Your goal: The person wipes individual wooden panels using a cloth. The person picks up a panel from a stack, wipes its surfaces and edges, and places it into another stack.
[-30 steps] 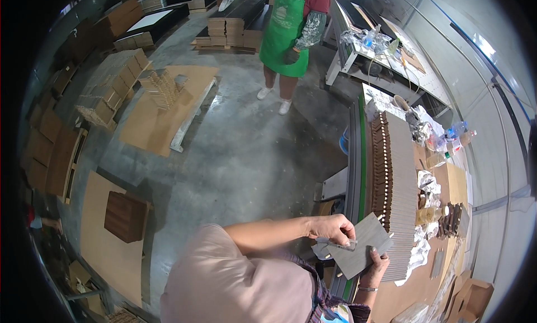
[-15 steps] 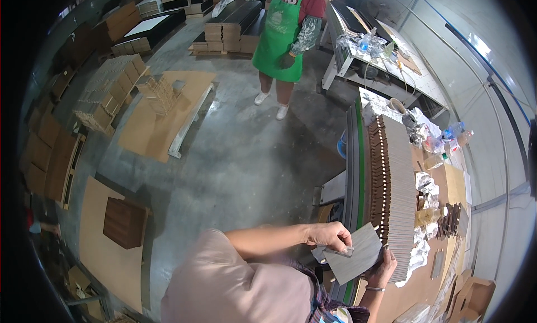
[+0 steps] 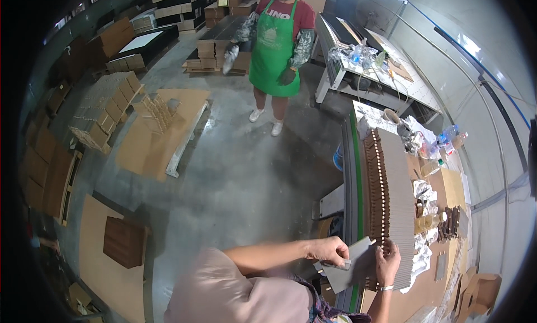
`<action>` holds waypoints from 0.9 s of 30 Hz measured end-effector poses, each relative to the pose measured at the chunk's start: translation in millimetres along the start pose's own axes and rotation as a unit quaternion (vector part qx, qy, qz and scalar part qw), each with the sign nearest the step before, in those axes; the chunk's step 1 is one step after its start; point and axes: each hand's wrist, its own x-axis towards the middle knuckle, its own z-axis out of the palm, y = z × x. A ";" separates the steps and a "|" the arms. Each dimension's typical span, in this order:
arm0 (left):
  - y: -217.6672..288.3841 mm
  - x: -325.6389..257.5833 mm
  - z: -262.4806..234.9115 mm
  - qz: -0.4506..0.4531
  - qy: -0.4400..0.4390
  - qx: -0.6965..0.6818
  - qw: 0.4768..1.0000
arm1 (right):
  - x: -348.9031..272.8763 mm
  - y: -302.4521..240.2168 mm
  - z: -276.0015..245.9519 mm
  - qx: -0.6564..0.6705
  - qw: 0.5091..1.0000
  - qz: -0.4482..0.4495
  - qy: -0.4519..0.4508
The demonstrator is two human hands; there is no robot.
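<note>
At the table's (image 3: 352, 197) edge, beside a row of close-set panels (image 3: 400, 194), tilts a grey dowelled panel (image 3: 348, 272). The right hand (image 3: 388, 263) meets its edge, grip unclear; the left hand (image 3: 331, 250) pinches a small flat block (image 3: 346, 263), probably best kept level.

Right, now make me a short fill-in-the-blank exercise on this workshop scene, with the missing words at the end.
1. The left hand holds a small flat piece at the ____ panel.
2. A wristband circles the person's ____ wrist.
3. The apron on the standing co-worker is coloured ____.
4. The dark brown block lies off to the ____ of the person wearing the camera.

Missing words: grey; right; green; left.
</note>
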 end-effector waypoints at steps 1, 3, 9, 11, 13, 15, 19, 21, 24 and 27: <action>-0.2 1.0 -8.2 -0.023 -0.029 0.062 0.997 | 7.9 -12.6 0.2 -0.010 0.999 -0.025 -0.017; -0.2 -0.8 -14.2 -0.012 -0.018 0.088 0.996 | 19.4 -43.1 4.8 -0.002 0.995 0.027 -0.098; -6.5 -7.0 -44.9 0.002 -0.017 0.056 0.998 | 42.8 -59.8 44.8 0.005 0.991 0.016 -0.130; -2.8 -11.7 -54.5 0.003 -0.008 0.038 0.999 | 48.2 -68.1 57.1 -0.106 0.984 0.009 -0.144; -9.2 -11.1 -67.1 0.007 -0.013 0.035 0.999 | 53.5 -81.5 69.1 -0.164 0.975 0.017 -0.150; -13.9 -9.4 -77.1 0.012 -0.016 0.034 0.999 | 57.3 -84.0 82.4 -0.170 0.978 -0.001 -0.119; -6.2 -11.9 -91.4 0.009 -0.017 0.052 0.998 | 64.4 -80.2 102.5 -0.155 0.985 -0.007 -0.077; -0.5 -12.4 -96.6 0.002 -0.020 0.065 0.998 | 67.4 -74.7 108.2 -0.134 0.989 0.005 -0.063; 2.4 -6.6 -101.1 -0.002 -0.023 0.086 0.996 | 68.3 -62.7 113.8 -0.076 0.997 -0.025 -0.025; 1.0 0.4 -101.2 0.005 -0.024 0.104 0.994 | 67.2 -62.4 106.3 -0.071 0.997 0.009 -0.038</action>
